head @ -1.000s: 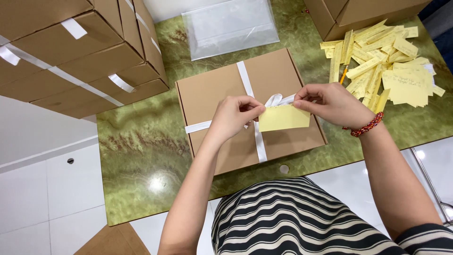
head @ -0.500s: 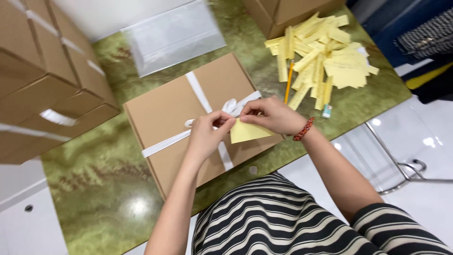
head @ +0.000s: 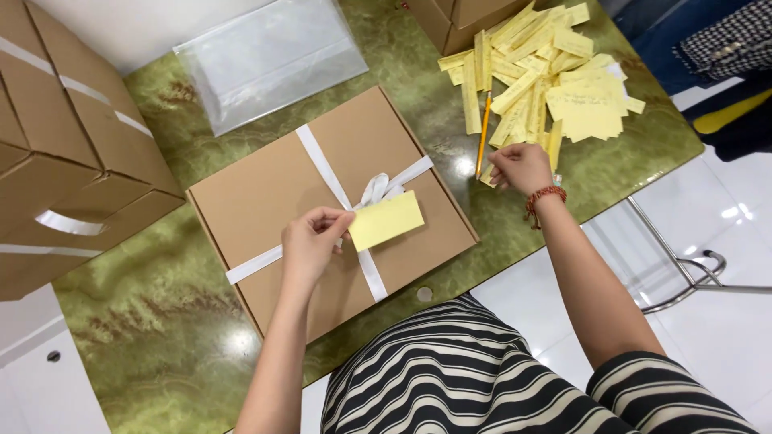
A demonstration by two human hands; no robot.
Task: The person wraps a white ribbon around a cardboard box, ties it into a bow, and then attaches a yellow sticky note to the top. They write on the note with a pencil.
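On the green table (head: 145, 345), right in front: a flat brown box (head: 265, 193) tied with white ribbon (head: 322, 165) and a bow (head: 376, 189). Pinches the left end of a yellow card (head: 386, 219) with the left hand (head: 310, 241), thumb and fingers tight on it, with the card flat on the lid just below the bow. Reaches with the right hand (head: 521, 167) to the low tip of a pencil (head: 483, 133) at the edge of the pile of yellow slips (head: 563, 96). Fingers curled there, but hard to tell whether holding anything. Looks like the card step: keeping the card in place by the bow and picking something from the pile. Calls next for a sure grip on one thin thing without pushing the slips about, and a steady left hand to stop the card sliding. Not much room: near side of the box close to the table edge, stacked boxes (head: 64, 161) close on the left, a clear bag (head: 269, 56) behind. Open table only between box and pile.
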